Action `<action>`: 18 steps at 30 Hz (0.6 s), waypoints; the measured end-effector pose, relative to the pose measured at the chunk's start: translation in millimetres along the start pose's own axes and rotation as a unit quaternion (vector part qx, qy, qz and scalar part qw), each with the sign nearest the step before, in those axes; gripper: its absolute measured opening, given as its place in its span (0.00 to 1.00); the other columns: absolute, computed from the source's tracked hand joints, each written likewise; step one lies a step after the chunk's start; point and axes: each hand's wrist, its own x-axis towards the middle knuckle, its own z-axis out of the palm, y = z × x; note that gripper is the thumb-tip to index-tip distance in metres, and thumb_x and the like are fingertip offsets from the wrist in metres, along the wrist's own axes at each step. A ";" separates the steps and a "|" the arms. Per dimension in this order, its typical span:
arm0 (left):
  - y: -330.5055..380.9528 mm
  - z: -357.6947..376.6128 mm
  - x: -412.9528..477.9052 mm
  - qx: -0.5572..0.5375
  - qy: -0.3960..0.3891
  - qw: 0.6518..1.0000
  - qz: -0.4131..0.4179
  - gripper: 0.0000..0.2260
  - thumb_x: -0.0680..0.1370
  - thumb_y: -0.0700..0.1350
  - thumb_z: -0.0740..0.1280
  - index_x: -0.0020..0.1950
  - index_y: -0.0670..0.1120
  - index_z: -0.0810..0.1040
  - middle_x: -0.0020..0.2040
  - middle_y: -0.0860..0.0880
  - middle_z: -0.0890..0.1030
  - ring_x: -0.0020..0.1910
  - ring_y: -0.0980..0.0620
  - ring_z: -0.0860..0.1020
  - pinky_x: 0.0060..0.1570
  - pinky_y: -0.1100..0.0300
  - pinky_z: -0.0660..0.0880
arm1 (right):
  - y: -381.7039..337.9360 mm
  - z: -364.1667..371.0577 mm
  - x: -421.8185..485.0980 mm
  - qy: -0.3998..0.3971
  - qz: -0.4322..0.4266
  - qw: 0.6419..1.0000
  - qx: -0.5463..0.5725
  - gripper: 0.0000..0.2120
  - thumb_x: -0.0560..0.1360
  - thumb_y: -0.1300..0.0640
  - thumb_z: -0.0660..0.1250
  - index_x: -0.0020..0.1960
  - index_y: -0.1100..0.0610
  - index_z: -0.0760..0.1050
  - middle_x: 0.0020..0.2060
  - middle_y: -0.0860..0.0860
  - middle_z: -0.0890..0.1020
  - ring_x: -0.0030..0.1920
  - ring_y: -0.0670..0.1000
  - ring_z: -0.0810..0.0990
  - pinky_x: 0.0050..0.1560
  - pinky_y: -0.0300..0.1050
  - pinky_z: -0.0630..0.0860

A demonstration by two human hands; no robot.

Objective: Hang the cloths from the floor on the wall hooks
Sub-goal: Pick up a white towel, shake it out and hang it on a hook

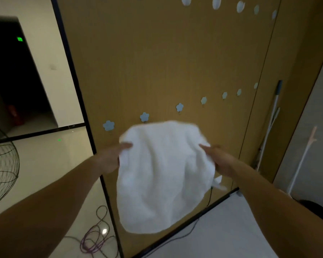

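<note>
The left hand point(110, 159) pinches the white cloth point(164, 175) at its 10 o'clock edge, thumb on the front. The right hand point(219, 159) grips the 2 o'clock edge. The cloth hangs spread between them, and flower hooks point(144, 116) sit at 12 o'clock on the wooden wall point(157, 62).

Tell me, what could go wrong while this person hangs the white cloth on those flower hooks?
The white cloth sags broad between the left hand and right hand; draped over a small flower hook, it might slip off. Loose cables coil on the floor beside the wooden panel, a possible trip hazard.
</note>
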 end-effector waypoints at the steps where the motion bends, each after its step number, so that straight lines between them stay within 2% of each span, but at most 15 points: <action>1: -9.5 1.7 -5.5 0.011 -0.016 1.000 -0.022 0.19 0.79 0.42 0.65 0.67 0.35 0.72 0.65 0.37 0.76 0.57 0.41 0.77 0.61 0.48 0.72 | 3.8 3.2 2.1 0.038 0.002 0.999 -0.012 0.17 0.79 0.53 0.65 0.56 0.67 0.78 0.53 0.62 0.82 0.49 0.59 0.83 0.52 0.54 0.80; 3: -20.4 -2.2 -5.0 0.019 0.007 1.000 -0.007 0.19 0.79 0.39 0.65 0.66 0.32 0.71 0.62 0.36 0.76 0.48 0.43 0.77 0.54 0.51 0.73 | 2.9 4.6 5.3 0.095 -0.015 0.995 -0.015 0.16 0.80 0.54 0.63 0.55 0.68 0.76 0.51 0.62 0.79 0.49 0.59 0.79 0.53 0.55 0.76; 5: -11.5 -5.7 -1.7 -0.019 0.039 0.999 0.031 0.18 0.78 0.39 0.67 0.65 0.33 0.72 0.56 0.40 0.78 0.47 0.44 0.76 0.56 0.49 0.72 | -8.4 -2.8 6.6 0.131 -0.038 0.990 0.021 0.13 0.81 0.54 0.62 0.53 0.65 0.76 0.48 0.59 0.79 0.45 0.57 0.79 0.47 0.50 0.75; 6: -3.1 -9.8 2.0 -0.051 0.049 0.996 0.054 0.15 0.78 0.40 0.67 0.62 0.35 0.75 0.55 0.41 0.78 0.48 0.45 0.77 0.57 0.48 0.73 | -13.0 -9.3 7.4 0.135 -0.050 0.988 0.054 0.13 0.81 0.53 0.62 0.53 0.64 0.77 0.48 0.56 0.81 0.44 0.54 0.80 0.46 0.47 0.76; 8: 9.5 -13.0 3.6 -0.092 0.062 0.992 0.065 0.08 0.78 0.41 0.68 0.55 0.41 0.78 0.52 0.44 0.79 0.48 0.46 0.78 0.56 0.51 0.74 | -13.6 -18.3 3.6 0.084 -0.075 0.987 0.116 0.14 0.80 0.52 0.63 0.56 0.61 0.78 0.46 0.53 0.84 0.46 0.51 0.82 0.48 0.47 0.76; 10: 8.5 -15.1 5.2 -0.088 0.046 0.993 0.059 0.02 0.79 0.40 0.65 0.50 0.46 0.76 0.47 0.48 0.77 0.43 0.52 0.76 0.47 0.62 0.75 | 3.5 -17.2 -0.9 0.044 -0.023 0.998 0.026 0.15 0.79 0.51 0.64 0.57 0.62 0.78 0.47 0.53 0.84 0.45 0.52 0.83 0.49 0.48 0.76; 11: 6.4 -15.6 5.8 -0.066 0.035 0.996 0.049 0.05 0.79 0.39 0.64 0.48 0.49 0.75 0.44 0.51 0.74 0.40 0.56 0.73 0.43 0.68 0.73 | 15.3 -13.8 -3.2 0.027 0.019 0.998 -0.050 0.16 0.79 0.52 0.65 0.57 0.64 0.77 0.48 0.56 0.83 0.45 0.53 0.82 0.48 0.48 0.76; 12: 5.6 -15.0 6.3 -0.029 0.022 0.999 0.028 0.07 0.79 0.38 0.63 0.48 0.50 0.74 0.45 0.52 0.73 0.40 0.57 0.72 0.44 0.69 0.71 | 23.4 -8.8 -4.1 0.015 0.041 0.994 -0.103 0.16 0.79 0.53 0.65 0.57 0.66 0.76 0.49 0.58 0.83 0.44 0.53 0.82 0.47 0.48 0.77; 13: 6.4 -12.7 4.8 -0.021 -0.004 1.000 0.017 0.06 0.79 0.37 0.61 0.52 0.45 0.75 0.48 0.48 0.74 0.43 0.54 0.74 0.49 0.65 0.71 | 26.6 -4.6 -2.6 0.017 0.037 0.993 -0.111 0.17 0.80 0.54 0.64 0.58 0.68 0.76 0.49 0.60 0.82 0.44 0.55 0.81 0.46 0.48 0.77; 15: 9.1 -13.4 5.1 -0.032 -0.003 0.999 0.028 0.13 0.79 0.34 0.59 0.63 0.35 0.73 0.58 0.39 0.75 0.56 0.43 0.75 0.62 0.53 0.70 | 14.8 0.8 4.0 0.071 -0.007 0.997 -0.017 0.15 0.81 0.55 0.61 0.55 0.67 0.76 0.49 0.59 0.82 0.47 0.56 0.81 0.49 0.49 0.78; 16: 11.6 -15.6 7.6 -0.051 -0.014 0.998 0.037 0.16 0.79 0.34 0.60 0.66 0.33 0.71 0.62 0.38 0.75 0.60 0.41 0.74 0.66 0.50 0.68 | 3.6 0.7 6.8 0.105 -0.034 0.993 0.053 0.14 0.82 0.55 0.60 0.54 0.65 0.77 0.49 0.58 0.82 0.47 0.56 0.81 0.48 0.49 0.79; 18: 15.5 -19.6 9.6 -0.067 0.004 0.995 0.071 0.18 0.79 0.37 0.63 0.68 0.34 0.71 0.64 0.38 0.76 0.63 0.41 0.75 0.65 0.47 0.70 | -13.3 2.4 9.4 0.150 -0.076 0.975 0.146 0.12 0.81 0.52 0.61 0.53 0.61 0.77 0.45 0.53 0.84 0.45 0.53 0.83 0.44 0.47 0.79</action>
